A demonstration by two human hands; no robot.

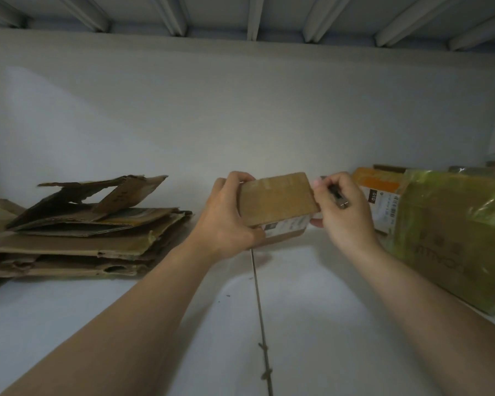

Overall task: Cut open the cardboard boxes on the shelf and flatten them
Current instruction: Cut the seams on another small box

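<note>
**Small box held up for the cut, midway between done and undone stock**

The left hand (226,221) wraps the left end of the small box (277,200), fingers over the top edge and palm against the side. Its grip is clamped on the box and holds it over the shelf (312,310) with a broad face toward the camera, a hold that would steady the box against a blade. The right hand (346,215) is at the box's right end, its grip closed round a slim dark tool. This appears to be a cutter (337,197), though it is too small and dim to be sure.

A stack of flattened cardboard (77,232) lies on the shelf to the left. It is well apart from the whole boxes on the right, a green-wrapped box (452,238) and an orange-and-white box (380,192) behind it. This sorting suggests the task is partly done, with the small box the one now being worked on.
</note>
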